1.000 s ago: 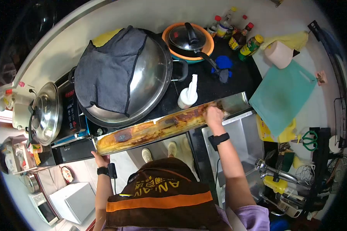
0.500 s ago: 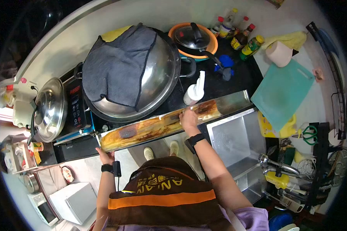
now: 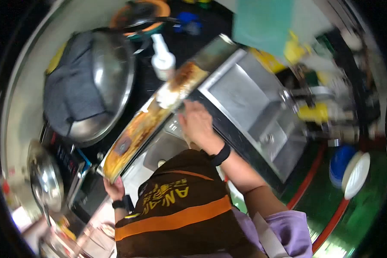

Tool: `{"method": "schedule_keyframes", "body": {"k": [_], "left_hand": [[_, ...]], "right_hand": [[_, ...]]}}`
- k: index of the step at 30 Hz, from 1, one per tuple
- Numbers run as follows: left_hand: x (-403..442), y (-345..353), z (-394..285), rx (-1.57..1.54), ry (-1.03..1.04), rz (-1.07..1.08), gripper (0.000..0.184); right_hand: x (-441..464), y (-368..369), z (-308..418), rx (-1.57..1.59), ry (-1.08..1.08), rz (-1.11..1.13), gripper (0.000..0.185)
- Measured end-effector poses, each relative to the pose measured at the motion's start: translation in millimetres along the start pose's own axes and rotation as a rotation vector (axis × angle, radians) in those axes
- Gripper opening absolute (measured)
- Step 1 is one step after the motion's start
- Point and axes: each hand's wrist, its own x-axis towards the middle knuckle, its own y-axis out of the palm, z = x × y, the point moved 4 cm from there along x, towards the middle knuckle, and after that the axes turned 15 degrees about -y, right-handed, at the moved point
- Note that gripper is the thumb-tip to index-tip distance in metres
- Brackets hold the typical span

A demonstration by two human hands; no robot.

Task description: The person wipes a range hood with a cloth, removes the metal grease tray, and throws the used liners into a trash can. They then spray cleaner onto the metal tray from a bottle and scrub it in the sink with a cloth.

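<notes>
A long, narrow metal panel (image 3: pixel 148 114), stained yellow and brown as if with grease, lies slanted along the front of the counter. My left hand (image 3: pixel 115 188) grips its near left end, the fingers partly hidden beneath. Beside the panel's lower edge, around its middle, is my right hand (image 3: pixel 196 122). Its fingers are extended and somewhat blurred, and nothing shows in them; I cannot tell whether the fingertips touch the metal. A white bottle (image 3: pixel 162 62) with a long nozzle stands upright just behind the panel.
A big wok lid (image 3: pixel 118 73) draped with a grey cloth (image 3: pixel 75 81) takes up the left of the counter. Another steel lid (image 3: pixel 46 176) leans further left. To the right are a steel sink (image 3: pixel 245 92), a faucet (image 3: pixel 309 91) and a green cutting board (image 3: pixel 262 26).
My view has swung to the right and tilts. My right hand has left the panel's face and come back towards me, fingers opening. My left hand stays on the panel's end.
</notes>
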Motion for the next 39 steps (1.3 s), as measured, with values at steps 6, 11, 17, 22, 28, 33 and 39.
{"method": "schedule_keyframes", "body": {"k": [6, 11, 17, 22, 28, 33, 39], "left_hand": [[-17, 6, -25, 0.204, -0.306, 0.069, 0.048], [-22, 23, -27, 0.289, -0.405, 0.061, 0.047], [-20, 27, -26, 0.296, -0.432, 0.011, 0.052], [-20, 26, -27, 0.258, -0.43, -0.011, 0.05], [-14, 23, -27, 0.265, -0.423, -0.006, 0.049], [-15, 24, -25, 0.229, -0.376, -0.018, 0.049], [-6, 17, -26, 0.253, -0.358, 0.008, 0.049]], "right_hand": [[-173, 51, 6, 0.372, 0.343, -0.079, 0.023], [-379, 141, -42, 1.142, 1.193, -0.387, 0.017], [-543, 172, -103, 1.03, 1.742, -1.449, 0.012], [-663, 268, -183, 1.089, 1.574, -1.563, 0.01], [-619, 182, -131, 1.274, 1.642, -1.624, 0.006], [-586, 105, -101, 1.443, 1.582, -1.533, 0.012], [-556, 6, -143, 1.056, 1.337, -1.171, 0.017]]}}
